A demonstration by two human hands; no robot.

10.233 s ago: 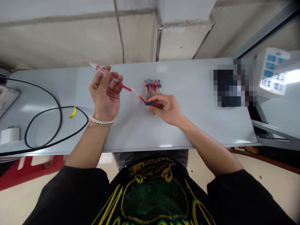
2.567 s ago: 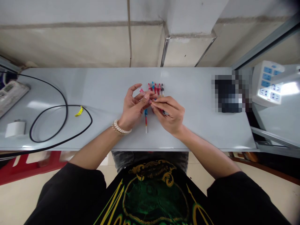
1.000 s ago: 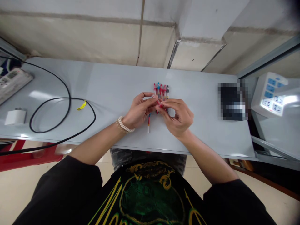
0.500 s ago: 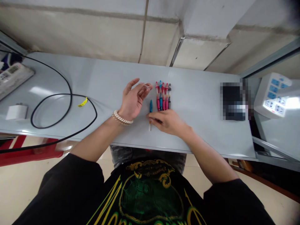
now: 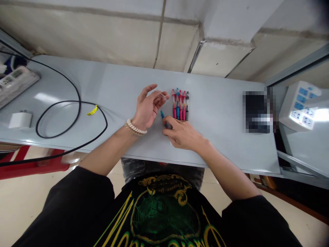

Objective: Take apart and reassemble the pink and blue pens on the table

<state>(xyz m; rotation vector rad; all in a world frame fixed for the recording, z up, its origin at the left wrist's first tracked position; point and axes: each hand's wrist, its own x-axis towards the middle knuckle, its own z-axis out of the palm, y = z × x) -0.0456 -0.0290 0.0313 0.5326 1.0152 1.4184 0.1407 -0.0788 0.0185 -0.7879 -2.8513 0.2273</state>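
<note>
My right hand point(image 5: 183, 134) is closed round a blue pen point(image 5: 162, 115), whose blue end pokes out past the fingers, tilted up and to the left. The rest of that pen is mostly covered by the hand. Palm up, my left hand point(image 5: 149, 107) hovers over the table with curled fingers. A small clear plastic piece point(image 5: 162, 96) rests in its fingers; its exact kind is too small to tell. Just right of it lies a row of several clear-barrelled pens point(image 5: 180, 104) with pink, blue and black grips, side by side, right above my right hand.
A black cable point(image 5: 79, 113) with a yellow tag point(image 5: 92, 110) loops over the table's left side. Near it are a white charger plug point(image 5: 20, 120) and a power strip point(image 5: 17, 84). A blurred dark object point(image 5: 258, 111) and a white socket block point(image 5: 299, 104) are at right.
My right hand has turned the blue pen from nearly upright in view to a leftward tilt, with more of it covered. The left hand has barely moved.
</note>
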